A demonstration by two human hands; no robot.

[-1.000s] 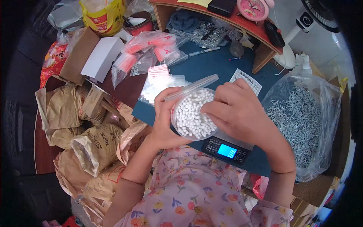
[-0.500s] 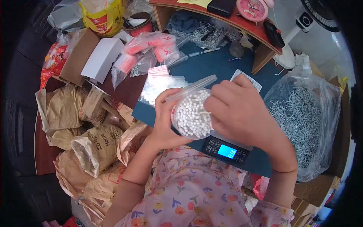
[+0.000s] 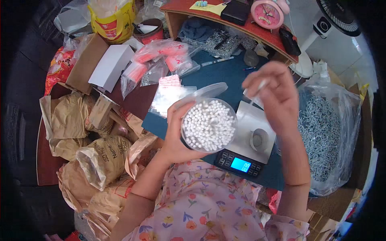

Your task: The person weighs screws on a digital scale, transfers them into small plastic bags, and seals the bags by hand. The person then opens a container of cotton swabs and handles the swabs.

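Observation:
My left hand [image 3: 175, 140] is wrapped round a clear round tub [image 3: 235, 122] with its lid [image 3: 212, 90] hinged up. The tub is packed with cotton swabs [image 3: 207, 125], white tips facing me. Raised to the right of the tub, my right hand [image 3: 278, 96] pinches a cotton swab [image 3: 261, 86]; blur hides whether there is more than one. Below that hand lies a digital scale [image 3: 246, 123] with a lit blue display. On its metal plate sits a small round cup [image 3: 259, 139].
A plastic bag of screws [image 3: 321, 140] stands at the right. Small plastic bags [image 3: 171, 94] lie behind the tub. Brown paper sacks [image 3: 110, 156] crowd the left. At the back, a red-topped wooden shelf [image 3: 245, 26] carries a pink clock [image 3: 267, 14].
My right hand has pulled away from the tub, up and to the right, with a cotton swab in it. The scale's plate and the small cup have come into view.

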